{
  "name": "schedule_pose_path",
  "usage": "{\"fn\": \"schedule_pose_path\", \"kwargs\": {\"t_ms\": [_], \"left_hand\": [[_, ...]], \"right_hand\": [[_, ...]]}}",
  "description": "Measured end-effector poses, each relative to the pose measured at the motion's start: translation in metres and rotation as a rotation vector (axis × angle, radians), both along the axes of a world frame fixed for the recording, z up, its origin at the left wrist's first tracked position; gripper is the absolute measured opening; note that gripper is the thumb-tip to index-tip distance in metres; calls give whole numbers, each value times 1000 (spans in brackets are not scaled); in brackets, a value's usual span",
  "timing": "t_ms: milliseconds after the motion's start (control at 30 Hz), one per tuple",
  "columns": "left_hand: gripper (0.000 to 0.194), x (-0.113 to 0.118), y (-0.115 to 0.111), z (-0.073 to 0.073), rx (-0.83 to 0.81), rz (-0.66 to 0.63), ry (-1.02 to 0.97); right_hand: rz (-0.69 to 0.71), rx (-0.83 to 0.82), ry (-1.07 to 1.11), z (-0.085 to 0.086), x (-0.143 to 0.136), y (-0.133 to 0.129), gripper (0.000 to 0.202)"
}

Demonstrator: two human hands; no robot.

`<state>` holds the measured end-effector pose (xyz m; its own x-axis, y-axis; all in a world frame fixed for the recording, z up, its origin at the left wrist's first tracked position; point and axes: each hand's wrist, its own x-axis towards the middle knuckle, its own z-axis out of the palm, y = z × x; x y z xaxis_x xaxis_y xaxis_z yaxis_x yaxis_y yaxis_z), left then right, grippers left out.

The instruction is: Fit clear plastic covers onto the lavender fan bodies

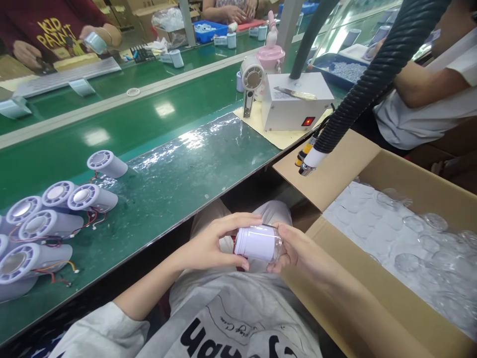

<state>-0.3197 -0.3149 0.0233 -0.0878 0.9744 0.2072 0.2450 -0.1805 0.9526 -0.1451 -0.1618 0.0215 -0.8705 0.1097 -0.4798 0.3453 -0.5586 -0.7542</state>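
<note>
Over my lap, a pale lavender cylindrical housing (pixel 257 243) lies sideways between both hands. My left hand (pixel 214 243) grips its left end, thumb below and fingers above; a bit of red shows there, perhaps wires. My right hand (pixel 294 248) has its fingers closed on the clear plastic cover (pixel 278 246) at the right end. Whether that cover is fully seated I cannot tell. To the left on the green bench, several similar cylinders with round grilled ends (pixel 93 198) lie on their sides, thin coloured wires trailing from them.
A cardboard box (pixel 421 171) of clear round plastic covers (pixel 410 263) stands at my right. Above its flap hangs a black flexible hose (pixel 357 104) with a metal tip. A white machine (pixel 294 99) and a handheld fan (pixel 252 79) stand on the bench. Co-workers sit across and at right.
</note>
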Motion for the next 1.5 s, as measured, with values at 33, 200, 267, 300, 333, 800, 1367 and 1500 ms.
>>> {"fn": "schedule_pose_path", "kwargs": {"t_ms": [33,200,267,300,333,800,1367,1500], "left_hand": [[80,0,0,-1,5,-4,5],[79,-1,0,-3,-5,-16,11],[78,-1,0,-2,-12,-15,6],[78,-1,0,-2,-16,-15,9],[77,0,-1,-1,-19,-14,14],[54,15,-6,14,-271,151,-258],[76,11,-10,15,-346,33,-401],[77,8,-13,15,-314,-25,-394]], "right_hand": [[-2,-14,-13,0,0,-1,51],[14,-144,-80,2,-4,-4,50],[38,-213,-113,5,-6,-4,59],[49,-246,-133,6,-6,-5,64],[57,-275,-155,8,-7,-5,67],[-32,472,79,4,2,-12,13],[53,780,426,1,11,0,59],[5,331,269,1,12,-5,50]]}}
